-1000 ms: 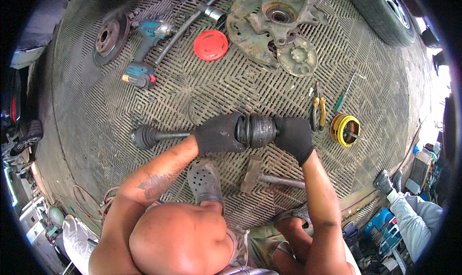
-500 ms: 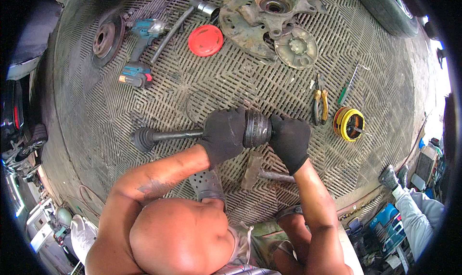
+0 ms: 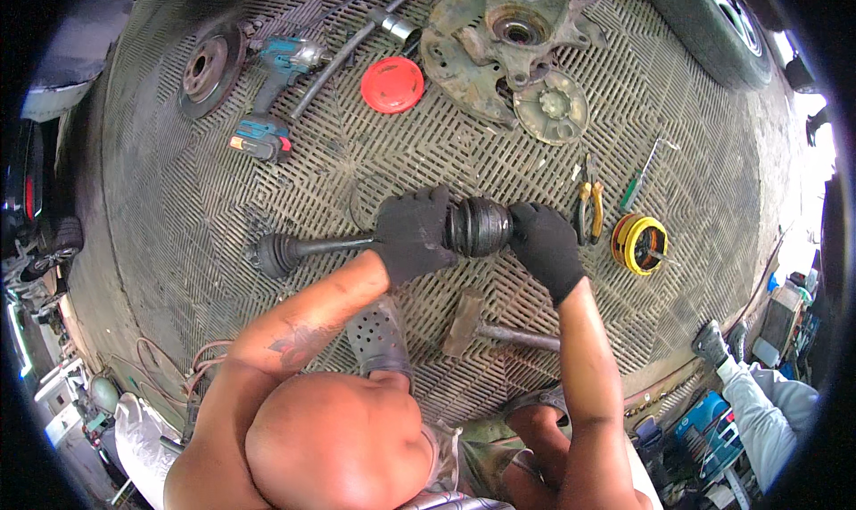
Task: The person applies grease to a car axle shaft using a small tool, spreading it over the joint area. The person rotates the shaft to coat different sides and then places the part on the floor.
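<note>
A CV axle (image 3: 481,227) lies crosswise in front of me, with a black ribbed boot at its left end and a bulky greasy black boot at its right. In a black glove, my left hand (image 3: 415,234) is closed round the shaft, against the left side of the bigger boot. My right hand (image 3: 548,247), gloved in black too, is closed at the axle's right end; its fingertips are partly hidden. Nearer to me lies a hammer (image 3: 464,321), its handle running under my right forearm. Pliers (image 3: 590,211) with yellow-and-black handles and an open yellow tub (image 3: 631,245) sit right of that hand.
On the slatted mat (image 3: 428,162) lie a cordless impact wrench (image 3: 276,73), a brake disc (image 3: 209,70), a long bar with a socket (image 3: 334,64), a red lid (image 3: 392,85), a steering knuckle (image 3: 517,33) and a green-handled tool (image 3: 633,189). A wheel (image 3: 713,37) stands far right; another person's leg (image 3: 749,403) shows lower right.
My right hand has shifted slightly right and the gap between my hands has widened, baring more of the bigger boot. The whole view has moved a little.
</note>
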Action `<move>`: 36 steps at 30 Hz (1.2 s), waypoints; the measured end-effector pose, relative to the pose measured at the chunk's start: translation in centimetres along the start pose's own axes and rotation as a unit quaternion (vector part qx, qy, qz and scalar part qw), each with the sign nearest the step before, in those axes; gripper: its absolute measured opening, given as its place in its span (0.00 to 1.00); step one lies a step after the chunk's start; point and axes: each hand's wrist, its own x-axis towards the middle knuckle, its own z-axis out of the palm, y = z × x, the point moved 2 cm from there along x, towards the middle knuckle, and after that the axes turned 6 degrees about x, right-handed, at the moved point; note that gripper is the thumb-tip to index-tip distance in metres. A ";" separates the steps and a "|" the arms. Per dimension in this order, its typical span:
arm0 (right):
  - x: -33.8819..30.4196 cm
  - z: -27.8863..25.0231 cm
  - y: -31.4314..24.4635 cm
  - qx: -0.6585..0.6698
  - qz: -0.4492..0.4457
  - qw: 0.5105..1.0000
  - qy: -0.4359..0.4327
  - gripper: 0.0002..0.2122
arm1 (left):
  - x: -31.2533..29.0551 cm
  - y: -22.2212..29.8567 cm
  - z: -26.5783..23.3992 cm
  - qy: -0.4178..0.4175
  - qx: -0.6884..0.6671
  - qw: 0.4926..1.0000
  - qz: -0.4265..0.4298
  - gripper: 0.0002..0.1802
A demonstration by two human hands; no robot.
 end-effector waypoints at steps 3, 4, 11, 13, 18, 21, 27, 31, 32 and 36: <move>-0.3 -2.9 -0.7 -0.064 -0.041 0.997 -0.002 0.12 | -1.2 -2.5 0.0 -0.133 -0.002 0.991 -0.019 0.41; -0.2 -3.8 -0.8 -0.071 -0.049 0.996 0.018 0.18 | -1.7 -3.3 0.3 -0.148 -0.009 0.989 -0.022 0.41; 0.7 -9.2 -2.5 0.009 -0.065 0.997 0.034 0.24 | -3.1 -7.9 -2.0 -0.105 -0.056 0.992 -0.031 0.34; 0.6 -10.1 -2.8 0.017 -0.074 0.996 0.048 0.23 | -2.9 -9.9 -3.8 -0.059 -0.065 0.992 -0.092 0.31; -0.1 -11.0 -3.3 0.032 -0.063 0.996 0.050 0.22 | -2.2 -13.0 -3.2 -0.047 0.047 0.985 -0.162 0.27; -0.5 -10.7 -4.0 0.059 -0.079 0.994 0.039 0.21 | -3.3 -15.1 0.3 0.045 0.047 0.985 -0.160 0.20; -0.6 -10.2 -4.1 0.078 -0.098 0.992 0.035 0.21 | -2.9 -15.7 0.2 0.078 0.060 0.980 -0.174 0.12; -0.4 -8.2 -5.7 0.236 -0.076 0.962 0.115 0.20 | -1.2 -10.3 -4.0 0.148 -0.058 0.981 -0.114 0.09; -0.2 -7.3 -6.8 0.289 -0.068 0.947 0.120 0.20 | -1.1 -8.1 -6.1 0.137 -0.104 0.982 -0.077 0.09; 0.0 -6.2 -9.2 0.480 0.013 0.877 -0.007 0.15 | 0.6 -2.1 -7.8 0.160 -0.151 0.972 0.078 0.11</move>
